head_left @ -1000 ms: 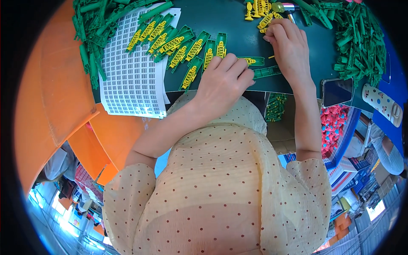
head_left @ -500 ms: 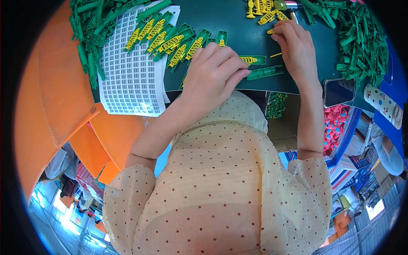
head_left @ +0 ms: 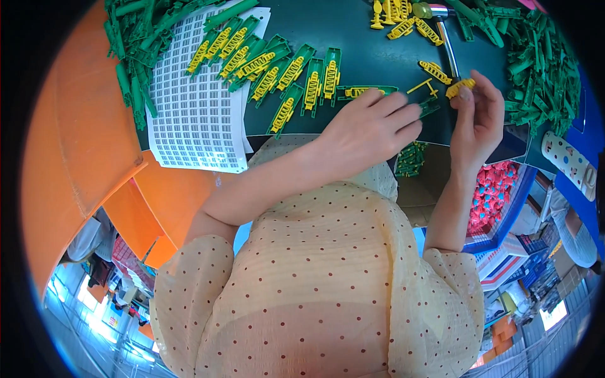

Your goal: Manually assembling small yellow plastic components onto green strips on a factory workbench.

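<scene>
My right hand (head_left: pixel 482 120) pinches a small ribbed yellow plastic part (head_left: pixel 459 88) between thumb and fingertips. Left of it, my left hand (head_left: pixel 377 126) is closed palm-down over a green plastic piece (head_left: pixel 430 108), whose right end sticks out past the fingers; the rest is hidden. Just beyond my left fingers lies a green casing with a yellow insert (head_left: pixel 353 92). A loose yellow ribbed part (head_left: pixel 435 72) and a thin yellow T-shaped bit (head_left: pixel 421 85) lie between the hands. Beside them is the metal handle of a small hammer (head_left: pixel 449 51).
Several green casings with yellow inserts (head_left: pixel 290 72) lie in a slanting row, some on printed label sheets (head_left: pixel 195 113). Green parts pile up at far left (head_left: pixel 129 57) and right (head_left: pixel 542 69). More yellow parts (head_left: pixel 394 12) lie far back. A phone (head_left: pixel 512 142) sits at the table edge.
My left hand has moved right, uncovering several casings. My right hand has come nearer and to the right with the yellow part, now beside the hammer handle. The green piece has shifted right.
</scene>
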The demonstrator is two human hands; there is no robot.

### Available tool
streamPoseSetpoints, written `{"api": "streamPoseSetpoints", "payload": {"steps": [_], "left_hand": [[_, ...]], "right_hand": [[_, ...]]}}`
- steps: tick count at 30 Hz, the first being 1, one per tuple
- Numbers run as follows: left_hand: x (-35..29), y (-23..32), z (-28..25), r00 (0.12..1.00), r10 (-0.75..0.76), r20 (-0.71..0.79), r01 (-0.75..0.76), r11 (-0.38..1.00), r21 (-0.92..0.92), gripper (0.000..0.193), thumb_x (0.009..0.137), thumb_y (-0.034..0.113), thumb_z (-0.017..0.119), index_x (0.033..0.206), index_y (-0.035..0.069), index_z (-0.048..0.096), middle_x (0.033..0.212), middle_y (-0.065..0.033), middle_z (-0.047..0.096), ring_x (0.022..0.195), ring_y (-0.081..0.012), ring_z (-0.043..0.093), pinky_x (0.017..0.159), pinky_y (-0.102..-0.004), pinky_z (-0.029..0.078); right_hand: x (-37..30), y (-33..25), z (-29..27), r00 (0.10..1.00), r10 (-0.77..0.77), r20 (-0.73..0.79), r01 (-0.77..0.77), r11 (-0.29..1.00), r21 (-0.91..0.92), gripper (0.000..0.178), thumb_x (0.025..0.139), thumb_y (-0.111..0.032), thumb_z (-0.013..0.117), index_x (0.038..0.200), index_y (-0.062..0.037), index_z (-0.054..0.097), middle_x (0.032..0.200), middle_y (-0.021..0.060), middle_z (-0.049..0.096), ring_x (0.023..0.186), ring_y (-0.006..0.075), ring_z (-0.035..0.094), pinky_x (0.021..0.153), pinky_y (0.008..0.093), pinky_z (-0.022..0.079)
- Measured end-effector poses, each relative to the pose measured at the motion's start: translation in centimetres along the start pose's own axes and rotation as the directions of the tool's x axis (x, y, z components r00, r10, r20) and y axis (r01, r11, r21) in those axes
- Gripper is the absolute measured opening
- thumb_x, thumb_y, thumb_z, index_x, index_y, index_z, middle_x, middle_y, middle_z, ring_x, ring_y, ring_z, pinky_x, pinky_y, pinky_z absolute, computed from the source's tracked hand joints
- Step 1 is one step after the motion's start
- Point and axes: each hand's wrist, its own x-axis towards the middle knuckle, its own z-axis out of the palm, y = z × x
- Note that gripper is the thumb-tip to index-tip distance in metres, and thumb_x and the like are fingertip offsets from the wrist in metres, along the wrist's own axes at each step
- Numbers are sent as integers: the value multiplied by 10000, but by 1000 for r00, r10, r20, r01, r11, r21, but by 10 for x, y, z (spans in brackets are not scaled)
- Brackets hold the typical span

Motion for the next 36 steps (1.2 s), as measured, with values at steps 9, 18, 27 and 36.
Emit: {"api": "streamPoseSetpoints", "payload": {"steps": [9, 18, 27, 36], "left_hand": [[18, 5, 11, 967, 151, 204, -156, 988, 10, 113, 716, 138, 646, 822, 101, 634, 948, -10, 567, 976, -172, 537, 789, -308, 432], [10, 6, 5, 997, 11, 82, -8, 999, -48, 168, 721, 192, 743, 811, 102, 633, 895, -21, 559, 884, -193, 537, 718, -330, 437], [18, -2, -16, 922, -381, 78, 323, 639, -698, 292, 834, 29, 752, 1116, 39, 679, 930, -78, 664, 842, -184, 645, 736, -261, 535], [1, -14, -26, 981, -191, -23, 180, 954, -239, 384, 768, 148, 795, 1125, 71, 678, 1010, -60, 660, 929, -257, 606, 791, -374, 476]], "right_hand": [[-12, 3, -7, 1000, 30, -7, -30, 999, 16, 298, 976, -18, 631, 1268, 15, 581, 1060, 52, 623, 826, 94, 640, 781, 217, 507], [-24, -4, -10, 987, 160, -15, -145, 927, 346, 170, 950, -17, 665, 1103, 7, 595, 1064, 102, 640, 837, 135, 653, 802, 250, 528], [-36, -27, -4, 959, 175, 223, -272, 787, 553, 200, 915, 36, 681, 1108, 42, 626, 1108, 114, 643, 955, 182, 677, 834, 290, 576], [-37, -28, -13, 964, -22, 265, 71, 982, -175, 272, 870, 50, 696, 1134, -12, 676, 1160, 112, 626, 1019, 196, 638, 858, 283, 521]]}}
